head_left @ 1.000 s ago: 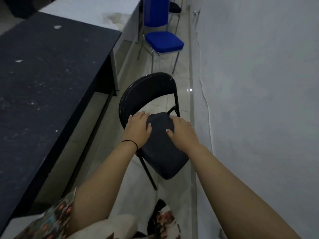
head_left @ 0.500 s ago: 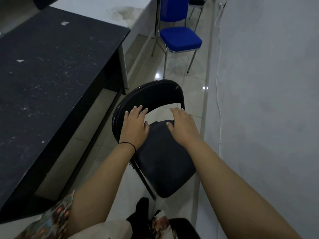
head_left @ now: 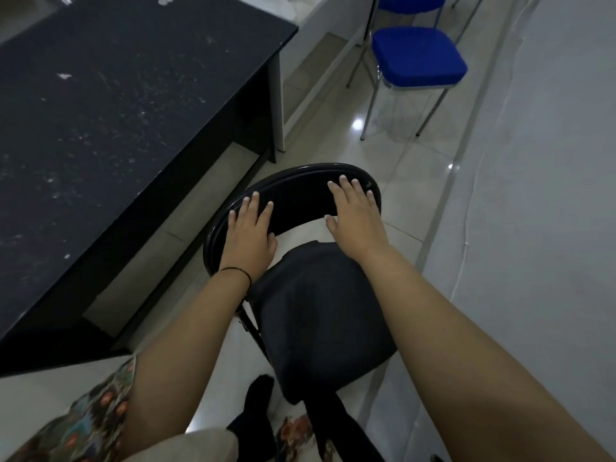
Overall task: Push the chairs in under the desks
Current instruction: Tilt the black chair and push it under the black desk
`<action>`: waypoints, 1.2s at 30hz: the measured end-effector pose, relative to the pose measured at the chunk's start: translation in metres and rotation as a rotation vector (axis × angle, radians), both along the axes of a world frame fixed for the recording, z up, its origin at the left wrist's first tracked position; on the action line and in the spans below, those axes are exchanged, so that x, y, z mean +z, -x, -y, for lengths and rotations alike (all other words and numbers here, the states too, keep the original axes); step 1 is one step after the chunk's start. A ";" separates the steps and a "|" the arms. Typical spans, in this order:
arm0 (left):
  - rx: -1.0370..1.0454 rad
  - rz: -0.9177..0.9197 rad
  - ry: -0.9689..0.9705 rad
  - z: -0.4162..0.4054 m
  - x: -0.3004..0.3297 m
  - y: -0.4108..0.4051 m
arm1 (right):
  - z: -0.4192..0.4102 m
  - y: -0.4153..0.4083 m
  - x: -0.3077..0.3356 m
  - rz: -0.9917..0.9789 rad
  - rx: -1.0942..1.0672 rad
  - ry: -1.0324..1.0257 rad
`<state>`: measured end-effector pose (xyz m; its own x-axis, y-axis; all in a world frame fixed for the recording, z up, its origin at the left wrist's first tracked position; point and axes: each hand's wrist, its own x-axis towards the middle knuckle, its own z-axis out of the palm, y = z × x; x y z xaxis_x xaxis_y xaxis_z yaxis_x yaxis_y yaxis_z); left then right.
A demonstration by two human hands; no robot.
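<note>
A black folding chair (head_left: 320, 315) stands on the tiled floor in front of me, its curved backrest (head_left: 300, 195) pointing away and its padded seat toward me. My left hand (head_left: 248, 233) lies flat on the left part of the backrest with fingers straight. My right hand (head_left: 355, 211) presses flat on the right part, fingers spread. The black desk (head_left: 126, 121) stretches along the left, its open underside beside the chair. A blue padded chair (head_left: 418, 56) with chrome legs stands farther ahead, out in the aisle.
A grey wall (head_left: 550, 195) runs close along the right, with a thin white cable down it. A white desk (head_left: 320, 15) continues beyond the black one. My dark-socked feet (head_left: 256, 418) stand under the chair's seat. The aisle is narrow.
Both hands have slid forward from the seat's rear edge onto the backrest. The view has moved closer and the chair has turned slightly, its backrest now lower in front of me.
</note>
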<state>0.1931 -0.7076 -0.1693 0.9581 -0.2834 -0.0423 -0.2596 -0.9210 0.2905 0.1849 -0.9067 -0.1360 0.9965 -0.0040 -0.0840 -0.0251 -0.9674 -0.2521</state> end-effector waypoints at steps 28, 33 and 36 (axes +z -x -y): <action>0.132 -0.041 -0.177 0.002 -0.045 -0.042 | 0.036 -0.106 -0.067 0.131 0.307 0.135; 0.126 -0.065 -0.028 0.006 -0.035 -0.080 | 0.039 -0.105 -0.071 0.133 0.240 0.107; 0.112 -0.067 0.018 0.010 -0.033 -0.101 | 0.040 -0.106 -0.072 0.114 0.218 0.122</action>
